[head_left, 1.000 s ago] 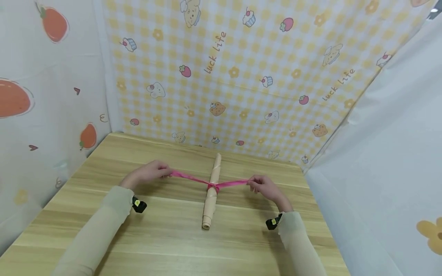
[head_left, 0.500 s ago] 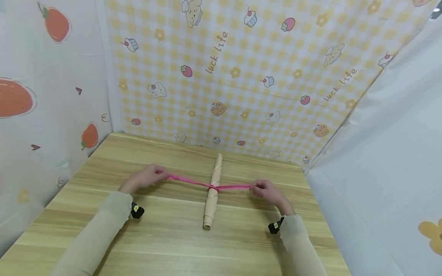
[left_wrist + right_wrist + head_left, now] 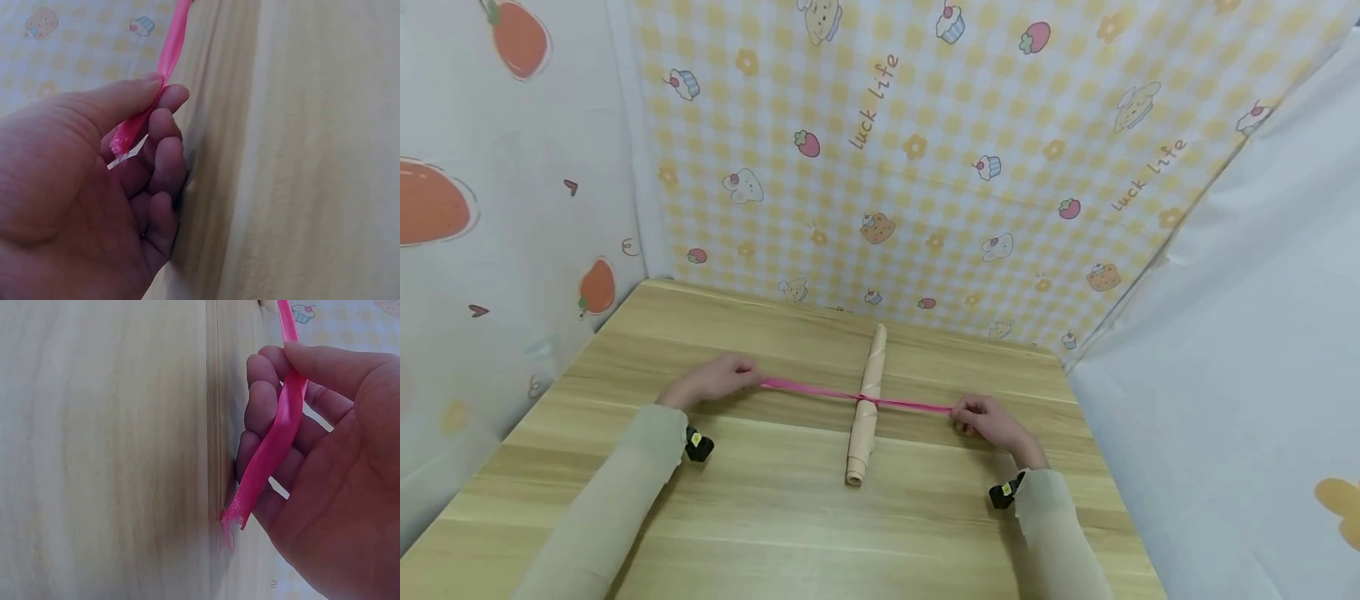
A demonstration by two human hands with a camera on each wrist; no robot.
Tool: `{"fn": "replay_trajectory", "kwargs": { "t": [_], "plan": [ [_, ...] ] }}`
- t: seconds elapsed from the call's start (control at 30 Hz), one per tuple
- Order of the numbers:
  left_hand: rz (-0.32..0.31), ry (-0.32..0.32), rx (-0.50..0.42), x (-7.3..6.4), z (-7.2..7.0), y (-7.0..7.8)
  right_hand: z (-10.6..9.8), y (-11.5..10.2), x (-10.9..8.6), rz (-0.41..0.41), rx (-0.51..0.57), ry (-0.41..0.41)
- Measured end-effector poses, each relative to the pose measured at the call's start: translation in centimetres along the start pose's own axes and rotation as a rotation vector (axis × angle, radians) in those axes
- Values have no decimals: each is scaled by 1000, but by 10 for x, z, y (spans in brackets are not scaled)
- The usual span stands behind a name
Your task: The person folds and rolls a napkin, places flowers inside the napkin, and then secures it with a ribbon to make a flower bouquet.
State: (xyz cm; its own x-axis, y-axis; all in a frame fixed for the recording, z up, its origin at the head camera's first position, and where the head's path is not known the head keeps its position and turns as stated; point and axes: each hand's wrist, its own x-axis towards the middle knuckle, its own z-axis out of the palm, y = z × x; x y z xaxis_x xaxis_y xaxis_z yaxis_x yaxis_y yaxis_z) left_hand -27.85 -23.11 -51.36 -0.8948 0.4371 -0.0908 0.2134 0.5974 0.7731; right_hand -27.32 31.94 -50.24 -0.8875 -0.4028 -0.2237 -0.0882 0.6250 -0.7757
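A tan paper-like roll [image 3: 864, 425] lies lengthwise on the wooden table, with a pink ribbon [image 3: 808, 388] knotted round its middle. My left hand [image 3: 718, 379] pinches one end of the ribbon between thumb and forefinger; in the left wrist view its short frayed tip [image 3: 122, 145] pokes into the palm. On the other side my right hand [image 3: 992, 422] pinches the opposite end. The right wrist view shows a longer frayed tail [image 3: 265, 456] hanging across those fingers. Between both hands the ribbon runs taut and nearly straight over the roll.
The wooden table [image 3: 760, 525] meets a yellow checked cloth wall [image 3: 880, 183] at the back. White cloth hangs at the left [image 3: 535, 200] and right [image 3: 1225, 375] sides. A black wrist camera [image 3: 698, 445] sits on each sleeve.
My hands have drawn apart, the right hand moving outward and slightly toward me. The ribbon has grown narrower and straighter, and its loop at the roll has pulled into a small knot.
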Motion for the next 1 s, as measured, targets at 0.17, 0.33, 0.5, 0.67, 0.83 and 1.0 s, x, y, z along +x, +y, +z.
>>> {"fn": "replay_trajectory", "kwargs": {
  "t": [0.17, 0.33, 0.5, 0.67, 0.83, 1.0],
  "plan": [
    [-15, -49, -27, 3, -5, 1, -4, 3, -2, -2, 3, -9],
    [-2, -86, -54, 4, -8, -3, -7, 5, -3, 5, 9, -14],
    [-1, -117, -68, 0, -10, -4, -6, 8, -3, -3, -13, -31],
    [11, -110, -66, 0, -10, -2, -6, 8, -4, 11, -8, -27],
    [-35, -77, -73, -5, -2, 4, -8, 5, -3, 34, 12, -21],
    [-50, -87, -104, -12, 8, 12, -5, 6, -3, 61, 59, -51]
  ]
}}
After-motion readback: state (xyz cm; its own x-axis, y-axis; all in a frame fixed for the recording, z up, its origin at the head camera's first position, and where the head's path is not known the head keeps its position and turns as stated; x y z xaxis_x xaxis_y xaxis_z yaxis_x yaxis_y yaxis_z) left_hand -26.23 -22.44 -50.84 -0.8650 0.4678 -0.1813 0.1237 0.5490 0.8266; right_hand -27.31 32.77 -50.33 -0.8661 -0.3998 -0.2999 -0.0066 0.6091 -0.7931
